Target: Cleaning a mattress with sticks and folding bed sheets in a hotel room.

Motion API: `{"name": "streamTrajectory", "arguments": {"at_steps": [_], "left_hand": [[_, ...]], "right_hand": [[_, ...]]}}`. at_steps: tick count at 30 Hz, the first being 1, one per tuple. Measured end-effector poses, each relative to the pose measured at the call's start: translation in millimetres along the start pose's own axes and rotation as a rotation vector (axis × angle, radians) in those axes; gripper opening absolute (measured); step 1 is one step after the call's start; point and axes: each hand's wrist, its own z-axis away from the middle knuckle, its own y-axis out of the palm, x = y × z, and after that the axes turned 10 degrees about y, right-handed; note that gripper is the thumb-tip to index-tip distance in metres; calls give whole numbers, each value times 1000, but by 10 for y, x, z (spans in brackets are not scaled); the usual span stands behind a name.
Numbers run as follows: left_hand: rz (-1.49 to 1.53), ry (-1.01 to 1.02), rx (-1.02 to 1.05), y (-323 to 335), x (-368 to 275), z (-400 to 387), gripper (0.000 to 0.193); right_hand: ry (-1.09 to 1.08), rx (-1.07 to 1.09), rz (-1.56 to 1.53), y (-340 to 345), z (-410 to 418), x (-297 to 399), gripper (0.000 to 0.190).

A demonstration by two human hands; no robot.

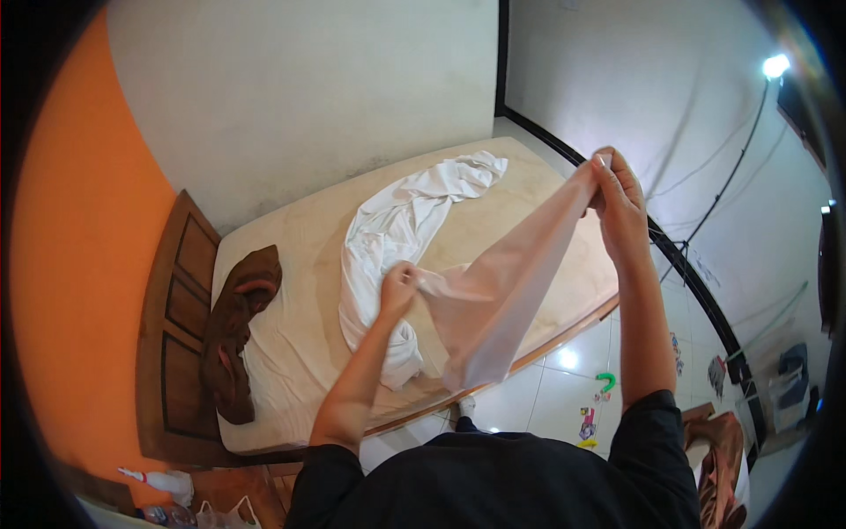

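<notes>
A thin pale pink cloth (509, 284) hangs stretched between my two hands over the near edge of the bed. My right hand (616, 188), raised higher at the right, pinches one corner of it. Lower and to the left, my left hand (398, 287) grips another part of its edge. Behind my left hand a bunched white sheet (377, 244) lies curved across the cream-coloured mattress (297, 350). Near the headboard lies a crumpled brown cloth (228, 337) with reddish patches.
The wooden headboard (188, 311) stands at the left against an orange wall. Small toys, one a green curved piece (606, 381), lie on the tiled floor. A lit lamp (775, 65) stands at the right. A spray bottle (158, 481) and plastic bags are at the lower left.
</notes>
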Motion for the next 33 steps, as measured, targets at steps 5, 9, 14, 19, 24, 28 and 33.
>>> {"name": "streamTrajectory", "arguments": {"at_steps": [5, 9, 14, 19, 24, 28, 33], "left_hand": [[339, -207, -475, -1141, -576, -379, 11], [525, -85, 52, -1072, -1304, -379, 6], [411, 30, 242, -495, -1825, -528, 6], [370, -30, -142, -291, -1460, -885, 7], [325, -33, 138, 692, -1687, -1056, 9], [452, -142, -27, 872, -1647, -1199, 13], [509, -233, 186, 945, -1806, -1084, 18]], "right_hand": [[423, 252, 748, -695, 648, -625, 19], [616, 206, 451, -1189, 880, -510, 17], [434, -193, 296, -1669, 886, -333, 19], [681, 394, 240, -1686, 1105, -91, 16], [404, -225, 257, -2581, 783, -207, 17], [640, 238, 458, -2583, 905, -109, 17], [514, -226, 353, -3121, 813, -61, 17]]}}
